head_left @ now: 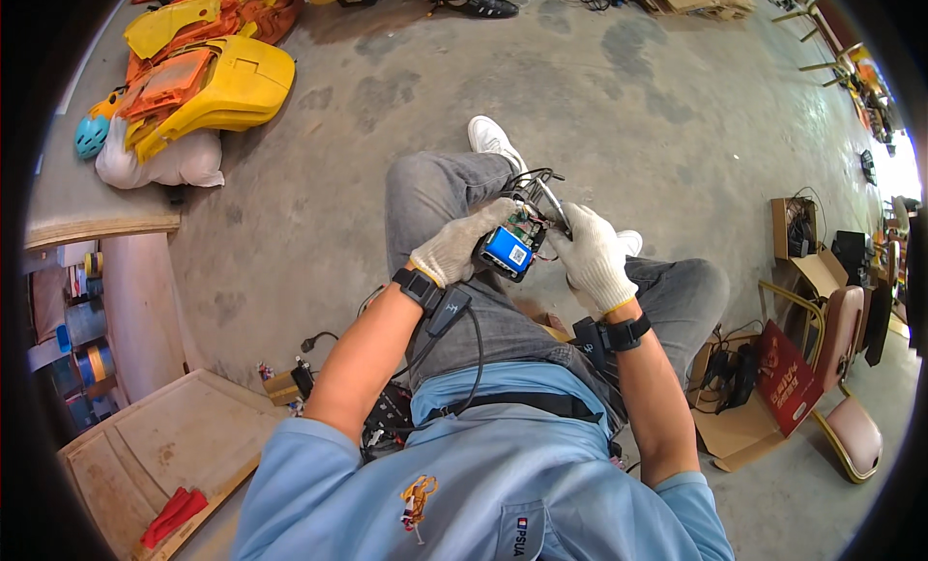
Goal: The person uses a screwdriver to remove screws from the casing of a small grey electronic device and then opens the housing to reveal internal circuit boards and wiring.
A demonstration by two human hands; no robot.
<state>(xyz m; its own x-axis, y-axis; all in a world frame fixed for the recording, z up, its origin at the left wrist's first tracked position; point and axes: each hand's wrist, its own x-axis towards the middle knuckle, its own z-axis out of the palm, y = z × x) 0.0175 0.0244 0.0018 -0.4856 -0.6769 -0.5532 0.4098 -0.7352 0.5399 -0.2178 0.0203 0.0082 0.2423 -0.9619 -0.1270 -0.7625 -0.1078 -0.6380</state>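
In front of my lap I hold up an opened black electronic device with a green circuit board (pixel 523 222) showing. On its near side is a blue battery pack (pixel 507 249) with a white label, and thin wires stick out around the board. My left hand (pixel 458 244), in a white knit glove, grips the device by its left side. My right hand (pixel 592 256), gloved the same way, is closed on a slim silver metal tool (pixel 554 203) that slants over the device's right side. The tool's exact kind cannot be made out. Black cables (pixel 543 175) curl at the device's far end.
Yellow and orange plastic shells (pixel 217 92) are piled at the far left beside a white sack (pixel 164 157). A wooden board with a red cloth (pixel 174 516) lies at the near left. On the right are an open cardboard box (pixel 732 433) and chairs (pixel 839 337).
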